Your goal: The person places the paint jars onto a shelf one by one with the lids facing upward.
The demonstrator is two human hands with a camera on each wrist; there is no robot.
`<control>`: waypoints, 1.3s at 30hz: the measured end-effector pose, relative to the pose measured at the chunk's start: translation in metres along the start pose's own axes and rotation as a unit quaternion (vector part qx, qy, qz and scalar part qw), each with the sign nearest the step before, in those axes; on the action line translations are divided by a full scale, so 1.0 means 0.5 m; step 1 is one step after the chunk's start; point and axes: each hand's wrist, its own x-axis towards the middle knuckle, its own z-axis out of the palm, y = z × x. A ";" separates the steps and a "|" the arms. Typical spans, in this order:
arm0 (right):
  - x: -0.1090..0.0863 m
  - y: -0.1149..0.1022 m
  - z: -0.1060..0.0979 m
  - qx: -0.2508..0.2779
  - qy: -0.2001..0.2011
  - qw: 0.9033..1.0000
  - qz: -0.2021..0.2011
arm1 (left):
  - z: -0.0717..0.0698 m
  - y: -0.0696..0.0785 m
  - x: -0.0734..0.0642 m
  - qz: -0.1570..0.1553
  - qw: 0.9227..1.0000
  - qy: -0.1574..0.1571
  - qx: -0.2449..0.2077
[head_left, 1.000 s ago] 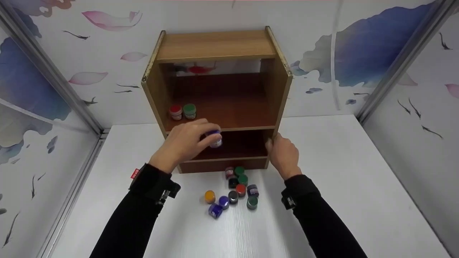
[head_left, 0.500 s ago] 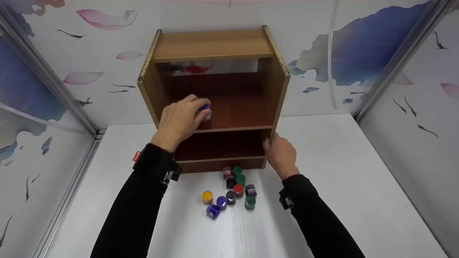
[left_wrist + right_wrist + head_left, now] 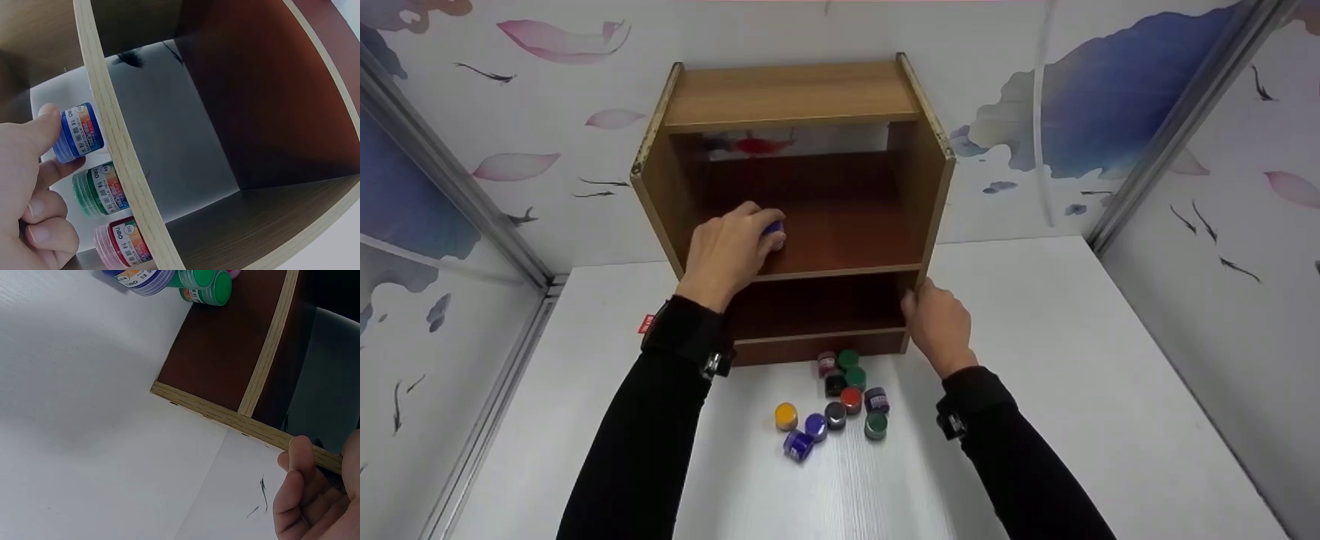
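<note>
My left hand (image 3: 727, 251) reaches over the upper shelf of a small wooden cabinet (image 3: 791, 96) and pinches a blue paint jar (image 3: 81, 132) between thumb and fingers. In the left wrist view, that jar's base is right at the shelf board (image 3: 121, 135). Beside it stand a green-lidded paint jar (image 3: 101, 188) and a red one (image 3: 124, 242) in a row; the hand hides both in the head view. My right hand (image 3: 941, 322) grips the front edge of the cabinet's right side panel (image 3: 225, 417), its fingers (image 3: 302, 455) curled against it.
Several more paint jars lie on the white table (image 3: 1035, 420) before the cabinet, among them a yellow one (image 3: 786, 415), a tipped blue one (image 3: 798, 445) and a dark green one (image 3: 876, 426). Patterned wall panels (image 3: 540, 97) enclose the table at the back and sides.
My left hand has carried the blue paint jar up from in front of the lower compartment, then leftward onto the upper shelf beside the other jars. The right hand keeps its grip on the panel.
</note>
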 end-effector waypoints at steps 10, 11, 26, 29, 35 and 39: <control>0.003 -0.004 0.006 0.002 -0.007 1.000 0.017 | 0.008 -0.004 0.001 -0.013 1.000 0.000 0.011; 0.003 -0.004 0.006 0.004 -0.007 1.000 0.018 | 0.008 -0.004 0.002 -0.013 1.000 0.001 0.011; 0.004 -0.007 0.002 0.007 -0.014 1.000 0.009 | 0.008 -0.002 0.001 -0.013 1.000 0.014 0.017; 0.004 -0.007 0.002 0.005 -0.020 1.000 0.012 | 0.007 -0.004 -0.001 -0.012 1.000 0.012 0.018; 0.005 -0.002 0.004 0.002 -0.015 1.000 0.013 | -0.004 -0.008 -0.003 -0.010 0.999 0.034 -0.013; 0.006 0.003 0.005 0.003 -0.011 1.000 0.012 | -0.018 -0.009 -0.010 -0.001 0.995 0.084 -0.046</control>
